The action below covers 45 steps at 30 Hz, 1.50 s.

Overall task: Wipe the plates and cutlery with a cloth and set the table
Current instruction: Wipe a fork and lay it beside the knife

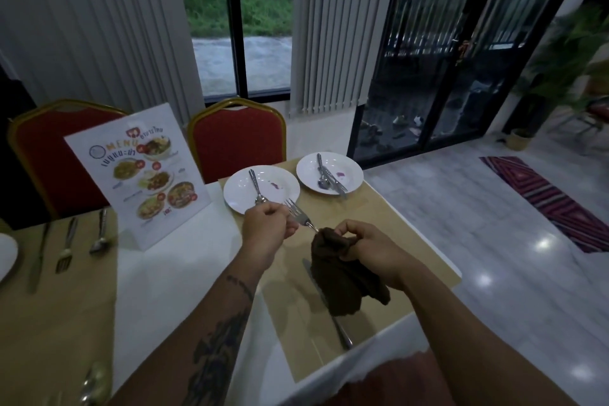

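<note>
head view, looking down over a laid counter point(184, 273). the left hand point(267, 224) pinches a fork point(298, 212) at its neck, tines pointing away and to the left, close to the near rim of the nearer plate point(240, 198). the right hand point(362, 241) grips a dark brown cloth point(342, 280), bunched round the handle end of the fork. the rest of the cloth hangs loose below that hand, over a tan placemat point(412, 241). a table knife point(339, 330) lies on this placemat, partly hidden by the hanging cloth, handle towards the viewer.

the nearer plate, white, carries one spoon point(255, 186) and a small purple mark. the farther plate point(351, 168), just beside it at the far corner of the counter, carries a small pile of cutlery point(329, 178) and a similar mark; a spoon shows in the pile, the other pieces cannot be told.

at left, a standing menu card point(145, 175) rests on the white cover of the counter. beside it, on a second placemat point(49, 323), a set knife point(39, 254), a set fork point(66, 247) and a set spoon point(100, 234) lie side by side. two red chairs point(237, 138) with gold frames stand at the far side. a striped rug point(553, 201) lies on the floor at right.
</note>
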### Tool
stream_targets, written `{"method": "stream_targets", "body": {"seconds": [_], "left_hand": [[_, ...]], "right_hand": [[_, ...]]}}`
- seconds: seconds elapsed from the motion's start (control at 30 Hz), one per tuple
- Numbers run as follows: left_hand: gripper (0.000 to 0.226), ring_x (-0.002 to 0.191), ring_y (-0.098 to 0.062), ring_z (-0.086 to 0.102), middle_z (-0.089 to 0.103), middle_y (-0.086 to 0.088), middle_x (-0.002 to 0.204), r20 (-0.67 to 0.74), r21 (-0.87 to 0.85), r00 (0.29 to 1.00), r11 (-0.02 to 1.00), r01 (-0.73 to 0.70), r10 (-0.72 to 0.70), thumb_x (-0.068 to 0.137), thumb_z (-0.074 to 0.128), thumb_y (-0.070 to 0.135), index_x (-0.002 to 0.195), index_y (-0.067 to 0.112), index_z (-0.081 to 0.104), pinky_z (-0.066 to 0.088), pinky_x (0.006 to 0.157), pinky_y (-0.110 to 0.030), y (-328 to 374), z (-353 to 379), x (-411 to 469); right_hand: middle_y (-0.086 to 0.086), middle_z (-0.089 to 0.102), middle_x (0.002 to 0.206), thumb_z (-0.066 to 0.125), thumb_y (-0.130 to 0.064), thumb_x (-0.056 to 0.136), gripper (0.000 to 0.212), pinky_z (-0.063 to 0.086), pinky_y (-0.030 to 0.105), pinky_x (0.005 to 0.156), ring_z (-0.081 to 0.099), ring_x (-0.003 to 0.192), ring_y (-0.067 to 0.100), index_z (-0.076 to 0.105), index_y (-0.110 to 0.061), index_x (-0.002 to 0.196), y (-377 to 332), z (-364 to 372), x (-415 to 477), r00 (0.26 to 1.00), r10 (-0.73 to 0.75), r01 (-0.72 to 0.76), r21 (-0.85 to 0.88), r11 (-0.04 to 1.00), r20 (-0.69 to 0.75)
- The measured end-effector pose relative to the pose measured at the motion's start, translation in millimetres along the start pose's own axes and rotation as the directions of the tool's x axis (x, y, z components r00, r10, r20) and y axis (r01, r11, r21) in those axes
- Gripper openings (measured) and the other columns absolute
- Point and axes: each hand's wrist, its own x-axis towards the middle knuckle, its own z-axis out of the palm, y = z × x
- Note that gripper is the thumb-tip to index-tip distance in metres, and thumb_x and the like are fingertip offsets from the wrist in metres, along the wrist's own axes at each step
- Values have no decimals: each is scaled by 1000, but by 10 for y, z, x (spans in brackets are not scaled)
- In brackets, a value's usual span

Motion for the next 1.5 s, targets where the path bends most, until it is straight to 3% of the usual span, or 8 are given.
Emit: {"method": "stream_targets", "body": {"seconds": [0.2,0.33,0.43,0.5,0.63,0.8,1.17,1.5], "left_hand": [[16,73,-19,69,73,-8,83,-36,100,999,995,-14,18,91,58,14,90,10,73,62,68,-31,-308,87,-37],[19,69,-21,71,73,-6,74,-157,164,987,986,1,25,88,57,15,79,15,73,62,70,-35,-496,-61,82],[20,77,-26,71,73,-1,75,-194,298,981,953,60,-1,79,51,24,72,19,69,61,77,-42,-780,-171,244],[21,81,-28,69,73,-3,79,-193,398,981,912,94,-17,79,50,23,72,20,68,59,79,-38,-991,-199,302],[23,78,-29,61,66,-5,75,-147,558,989,823,106,-27,85,50,16,66,15,65,42,66,-27,-1258,-147,182],[34,55,-21,44,48,-5,57,-106,646,994,758,92,-30,90,49,13,56,11,47,29,48,-27,-1501,-30,138],[31,48,-9,44,53,-2,58,-80,689,996,721,79,-33,94,53,15,64,7,59,31,44,-21,-1535,132,186],[24,57,-13,52,59,-3,67,-42,735,999,676,47,-24,95,56,17,78,4,67,33,47,-21,-1504,154,180]], "right_hand": [[24,72,96,53,6,84,28,54,39,73,66,82,31,64,-20,85,131,321,142,996,-41,45,51,998,-73],[13,70,96,54,3,85,22,52,34,74,64,89,29,63,-16,92,381,195,110,997,67,-62,-164,985,25],[10,67,89,51,0,81,22,52,38,76,63,91,32,61,-19,82,715,63,3,983,133,-162,-268,950,-123],[8,64,85,48,3,80,24,48,31,66,61,86,30,58,-19,79,862,-10,-81,961,162,-214,-231,949,-223],[9,64,82,46,5,81,23,51,35,68,63,80,27,58,-15,83,1011,-150,-149,938,162,-230,-199,953,-307],[9,63,78,46,10,83,25,46,20,50,61,69,20,57,-12,83,1033,-209,-179,932,149,-196,-116,974,-329],[13,66,84,50,7,80,23,53,40,71,63,81,29,59,-14,83,1140,-210,-136,944,166,-204,-110,973,-286],[5,63,79,52,8,80,26,47,30,67,60,76,20,58,-16,80,1051,-154,-77,950,122,-157,-99,983,-288]]}}
